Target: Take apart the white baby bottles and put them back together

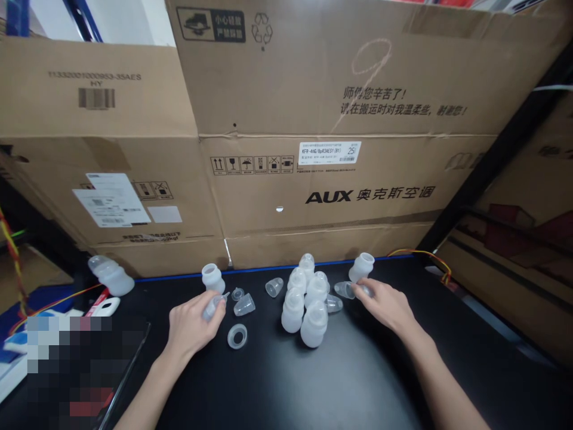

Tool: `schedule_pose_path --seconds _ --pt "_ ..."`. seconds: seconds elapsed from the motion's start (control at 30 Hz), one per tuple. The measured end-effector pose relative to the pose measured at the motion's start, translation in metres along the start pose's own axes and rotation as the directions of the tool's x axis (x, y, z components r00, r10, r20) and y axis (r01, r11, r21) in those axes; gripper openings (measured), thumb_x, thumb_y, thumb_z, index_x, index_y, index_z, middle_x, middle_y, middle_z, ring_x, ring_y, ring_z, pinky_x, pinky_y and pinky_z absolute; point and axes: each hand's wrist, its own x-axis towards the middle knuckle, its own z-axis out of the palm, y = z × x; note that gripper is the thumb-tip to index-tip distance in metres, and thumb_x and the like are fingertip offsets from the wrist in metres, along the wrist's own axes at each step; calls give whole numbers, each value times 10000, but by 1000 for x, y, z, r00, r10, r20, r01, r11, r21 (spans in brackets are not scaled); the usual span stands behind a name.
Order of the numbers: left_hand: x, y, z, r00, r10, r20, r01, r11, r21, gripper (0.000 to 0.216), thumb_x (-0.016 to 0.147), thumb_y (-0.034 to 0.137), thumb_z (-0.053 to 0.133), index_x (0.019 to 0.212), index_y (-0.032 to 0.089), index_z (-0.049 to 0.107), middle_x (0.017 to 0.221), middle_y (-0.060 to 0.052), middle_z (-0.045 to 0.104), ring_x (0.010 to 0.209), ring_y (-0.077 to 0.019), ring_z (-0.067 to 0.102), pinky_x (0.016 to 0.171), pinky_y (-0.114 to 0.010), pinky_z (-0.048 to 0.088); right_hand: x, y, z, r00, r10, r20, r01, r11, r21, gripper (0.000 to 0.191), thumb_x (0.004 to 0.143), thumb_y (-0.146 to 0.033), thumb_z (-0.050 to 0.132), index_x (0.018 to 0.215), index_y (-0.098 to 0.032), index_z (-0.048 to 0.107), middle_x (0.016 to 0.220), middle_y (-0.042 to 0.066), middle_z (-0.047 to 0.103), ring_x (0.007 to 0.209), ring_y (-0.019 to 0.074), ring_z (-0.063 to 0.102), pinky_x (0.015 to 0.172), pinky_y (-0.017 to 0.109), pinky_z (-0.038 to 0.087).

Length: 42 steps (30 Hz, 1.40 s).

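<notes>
My left hand (192, 325) rests on the black table (358, 382) with its fingers curled round a small clear nipple-shaped piece (213, 304). Just beyond it stands a small white plastic bottle (212, 278). My right hand (385, 304) pinches a clear cap (345, 289) beside another open white bottle (362, 267). Between the hands stands a cluster of capped white bottles (304, 304). A white ring (237, 335) and loose clear caps (244, 304) lie near my left hand.
Large cardboard boxes (322, 149) wall off the back of the table. A white bottle lies on its side (111, 276) at the far left. Coloured wires (430, 258) run along the right rear edge. A blurred patch covers the lower left.
</notes>
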Motion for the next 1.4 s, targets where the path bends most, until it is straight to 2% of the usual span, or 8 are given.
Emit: schedule_pose_path --seconds 0.2,0.4,0.47,0.57,0.67,0.73,1.17,1.4 --pt "1 4 -2 997 -10 -71 7 999 -38 295 927 427 528 843 256 754 858 -10 816 731 -214 754 658 -265 468 0 0 2 998 36 -49 -31 995 96 550 940 -741 428 962 -306 764 908 51 762 876 330 722 719 342 456" --pt "-4 5 3 992 -127 -6 113 902 -417 309 945 483 526 932 229 702 809 -13 767 705 -188 704 671 -256 485 4 10 10 988 2 -155 53 937 345 477 954 -644 434 1010 -275 732 1028 37 764 953 288 712 828 347 508" --pt "-4 8 6 979 -194 63 191 765 -614 358 964 517 494 934 216 686 806 -25 752 719 -198 698 694 -273 510 6 11 14 981 -22 -195 104 899 425 522 955 -669 430 1072 -248 715 1121 62 753 1040 287 696 919 348 507" --pt "-2 17 11 939 -290 182 298 430 -852 411 959 555 503 1004 188 684 939 -75 771 879 -244 732 811 -321 567 7 10 19 966 -27 -255 171 809 562 567 957 -695 454 1155 -213 678 1182 95 731 1094 285 670 993 356 485" --pt "-1 24 16 895 -358 266 342 167 -925 418 911 564 592 1016 173 697 956 -83 765 909 -244 726 821 -320 586 8 6 25 955 1 -297 209 706 676 570 949 -702 490 1149 -193 654 1097 92 728 1007 263 668 919 336 509" --pt "-2 26 19 869 -396 297 356 82 -931 400 904 554 614 971 169 701 866 -62 746 797 -209 707 732 -291 583 8 3 28 951 26 -309 219 648 730 561 951 -697 498 1112 -182 653 1025 84 719 920 240 663 832 309 519" --pt "-10 31 22 851 -448 275 367 131 -921 410 891 514 684 711 145 703 664 -45 686 591 -149 623 550 -234 505 13 8 33 938 227 -262 164 374 913 506 870 -645 690 717 -167 627 697 38 628 605 146 528 568 238 414" --pt "-6 28 21 863 -441 247 318 92 -944 464 862 584 671 736 141 729 692 -56 707 587 -166 648 563 -250 531 16 13 31 934 301 -194 121 243 962 505 868 -662 685 767 -168 667 689 48 652 583 165 586 549 262 468"
